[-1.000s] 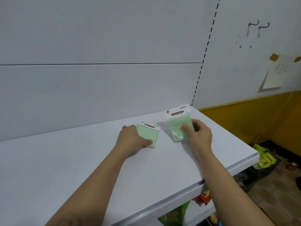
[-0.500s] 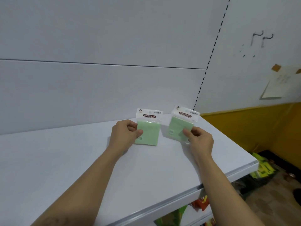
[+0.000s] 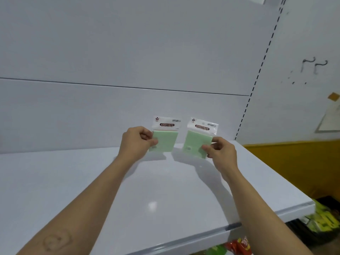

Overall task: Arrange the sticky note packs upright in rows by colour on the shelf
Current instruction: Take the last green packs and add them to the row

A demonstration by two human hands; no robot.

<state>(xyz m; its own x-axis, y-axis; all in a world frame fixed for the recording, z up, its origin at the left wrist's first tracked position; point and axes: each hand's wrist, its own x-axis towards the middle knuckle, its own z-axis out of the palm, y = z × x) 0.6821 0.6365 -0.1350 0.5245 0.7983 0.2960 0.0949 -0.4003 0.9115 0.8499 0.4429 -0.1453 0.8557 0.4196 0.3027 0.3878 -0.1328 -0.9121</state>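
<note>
Two green packs upright on shelf (image 3: pixel 165 190), left hand (image 3: pixel 136 142) pinching left pack (image 3: pixel 165 139), right hand (image 3: pixel 221 153) pinching right pack (image 3: pixel 196 142)

Looks like a small shop; white metal display shelf (image 3: pixel 165 199) with plain back panels (image 3: pixel 110 43) and a slotted upright (image 3: pixel 257 74), retail fittings; a green sticky note pack (image 3: pixel 165 139) and a second pack (image 3: pixel 196 143), both in printed header bags; bright snack packets (image 3: pixel 239 243) on the level below; more packaged goods (image 3: pixel 325 218) on the floor at right; wall hooks (image 3: pixel 314 65) and a taped paper (image 3: pixel 329 118) beside.
</note>
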